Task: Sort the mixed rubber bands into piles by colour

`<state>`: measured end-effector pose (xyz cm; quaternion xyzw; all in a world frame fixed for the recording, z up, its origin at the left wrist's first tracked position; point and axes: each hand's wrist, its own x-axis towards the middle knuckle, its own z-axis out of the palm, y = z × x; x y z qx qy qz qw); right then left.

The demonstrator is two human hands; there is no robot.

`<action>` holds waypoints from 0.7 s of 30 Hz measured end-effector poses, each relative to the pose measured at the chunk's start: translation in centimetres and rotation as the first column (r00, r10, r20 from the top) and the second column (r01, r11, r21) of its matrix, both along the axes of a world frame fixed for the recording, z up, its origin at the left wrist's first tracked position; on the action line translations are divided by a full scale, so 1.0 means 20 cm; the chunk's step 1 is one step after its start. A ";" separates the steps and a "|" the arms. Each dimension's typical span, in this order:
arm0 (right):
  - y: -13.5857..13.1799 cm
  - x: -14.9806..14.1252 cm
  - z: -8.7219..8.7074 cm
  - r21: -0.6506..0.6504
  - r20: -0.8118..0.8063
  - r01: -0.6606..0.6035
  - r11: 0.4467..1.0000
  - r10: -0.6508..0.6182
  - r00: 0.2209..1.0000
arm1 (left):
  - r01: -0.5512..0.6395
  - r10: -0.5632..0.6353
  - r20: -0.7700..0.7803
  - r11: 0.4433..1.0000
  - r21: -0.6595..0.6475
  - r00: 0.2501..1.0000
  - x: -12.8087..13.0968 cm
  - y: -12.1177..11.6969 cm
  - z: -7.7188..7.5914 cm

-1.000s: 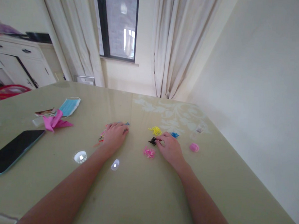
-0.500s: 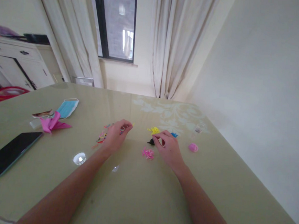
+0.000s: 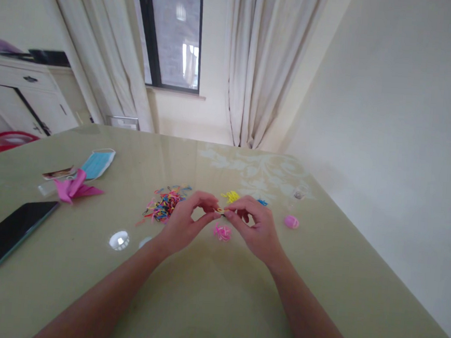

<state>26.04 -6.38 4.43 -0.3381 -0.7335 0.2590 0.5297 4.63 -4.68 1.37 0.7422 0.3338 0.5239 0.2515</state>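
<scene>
My left hand [image 3: 192,216] and my right hand [image 3: 253,222] meet above the middle of the table, fingertips pinched on a small yellow rubber band [image 3: 220,210] between them. To the left of my left hand lies a mixed heap of coloured rubber bands [image 3: 163,206]. Beyond my fingers is a pile of yellow rubber bands [image 3: 230,196], and blue rubber bands [image 3: 262,202] show just behind my right hand. Pink rubber bands [image 3: 222,233] lie nearer to me, below the fingertips. My fingers mostly hide the black bands.
On the left of the table [image 3: 199,302] are a dark-screened tablet or phone [image 3: 11,233], a pink folded paper shape [image 3: 76,187], a blue face mask [image 3: 98,164] and a shiny clear dome [image 3: 119,240]. A pink-purple lump [image 3: 291,222] sits right, near a wall [image 3: 402,151].
My left hand has moved right, away from over the mixed heap, with a yellow band. My right hand has shifted slightly, and both hands now meet at the band.
</scene>
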 end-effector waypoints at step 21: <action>-0.06 0.02 -0.02 -0.166 -0.443 -0.531 0.831 0.418 0.793 | -0.550 0.357 -0.852 0.829 0.099 0.384 -0.19 0.18 -0.11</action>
